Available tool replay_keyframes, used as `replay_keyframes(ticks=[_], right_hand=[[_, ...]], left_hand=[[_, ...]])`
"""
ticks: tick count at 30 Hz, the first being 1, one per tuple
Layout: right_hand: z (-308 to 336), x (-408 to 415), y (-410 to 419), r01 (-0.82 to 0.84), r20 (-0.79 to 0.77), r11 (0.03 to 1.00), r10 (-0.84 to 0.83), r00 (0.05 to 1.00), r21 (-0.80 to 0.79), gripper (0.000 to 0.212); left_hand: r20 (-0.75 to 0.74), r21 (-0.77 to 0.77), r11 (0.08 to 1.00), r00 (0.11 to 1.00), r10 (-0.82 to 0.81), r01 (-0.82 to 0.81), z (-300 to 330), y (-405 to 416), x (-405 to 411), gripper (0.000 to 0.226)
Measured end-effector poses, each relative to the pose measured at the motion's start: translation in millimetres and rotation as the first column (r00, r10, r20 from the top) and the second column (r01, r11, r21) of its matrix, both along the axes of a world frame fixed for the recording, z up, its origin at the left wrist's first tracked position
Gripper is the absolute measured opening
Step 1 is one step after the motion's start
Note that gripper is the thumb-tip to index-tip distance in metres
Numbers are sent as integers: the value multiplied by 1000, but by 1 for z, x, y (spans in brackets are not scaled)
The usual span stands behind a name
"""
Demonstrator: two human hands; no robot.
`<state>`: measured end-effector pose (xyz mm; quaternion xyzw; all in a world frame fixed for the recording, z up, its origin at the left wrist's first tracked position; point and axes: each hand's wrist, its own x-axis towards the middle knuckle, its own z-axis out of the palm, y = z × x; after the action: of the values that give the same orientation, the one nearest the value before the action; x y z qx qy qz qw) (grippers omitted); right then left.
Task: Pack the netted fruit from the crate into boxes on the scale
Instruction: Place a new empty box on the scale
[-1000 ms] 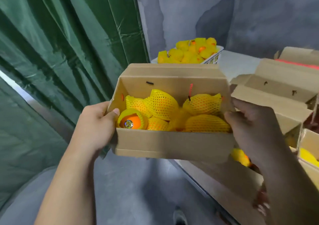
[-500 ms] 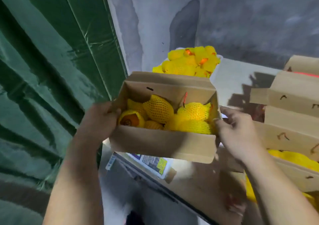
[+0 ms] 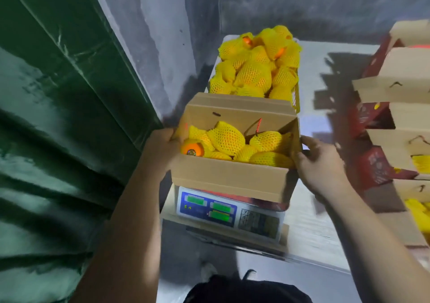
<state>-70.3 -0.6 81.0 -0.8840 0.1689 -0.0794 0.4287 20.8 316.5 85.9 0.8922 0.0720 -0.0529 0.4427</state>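
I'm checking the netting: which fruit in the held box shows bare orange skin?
The fruit at the box's near-left corner, beside the left hand: its orange end sticks out, while the others are fully netted.

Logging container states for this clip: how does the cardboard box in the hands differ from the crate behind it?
The cardboard box is brown with solid walls and raised flaps; the crate is pale, and only its rim shows. The box's netted fruit lies below its rim; the crate's is heaped above. The left hand and right hand hold the box over the scale; the crate is untouched. Both hold yellow-netted fruit.
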Motion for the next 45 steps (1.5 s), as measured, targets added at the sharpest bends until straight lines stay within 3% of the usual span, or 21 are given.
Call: replay_keyframes(ticks=[4,7,10,13,15,17,22,25,33,45], right_hand=[[-3,0,8,41,-6,997,-42,999,-65,26],[5,1,12,45,-68,991,-54,996,-126,29],[11,-8,28,79,-92,981,-97,991,-176,36],[12,-33,71,142,137,924,-98,986,-356,45],[8,-55,108,130,304,939,-29,952,-318,43],[1,-71,146,53,344,967,37,938,-251,39],[-8,-90,196,-77,336,977,141,931,-198,33],[-4,-94,203,-34,336,982,97,937,-188,31],[-2,-97,216,-17,193,979,57,979,-202,37],[-9,-93,226,-13,66,971,29,997,-238,33]], left_hand=[[5,3,1000,1000,12,-12,-8,-4,9,42],[38,12,999,999,37,-37,-11,-7,12,36],[41,53,994,994,-101,99,-14,0,8,33],[206,81,978,957,-204,191,-6,19,-11,43],[323,115,975,921,-219,191,1,29,-30,43],[369,140,963,890,-268,232,5,40,-51,37],[280,184,885,840,-465,429,7,68,-78,28],[284,200,881,835,-470,428,11,74,-82,28],[233,42,889,861,-452,455,10,85,-82,25],[154,-4,878,868,-472,479,7,82,-76,24]])
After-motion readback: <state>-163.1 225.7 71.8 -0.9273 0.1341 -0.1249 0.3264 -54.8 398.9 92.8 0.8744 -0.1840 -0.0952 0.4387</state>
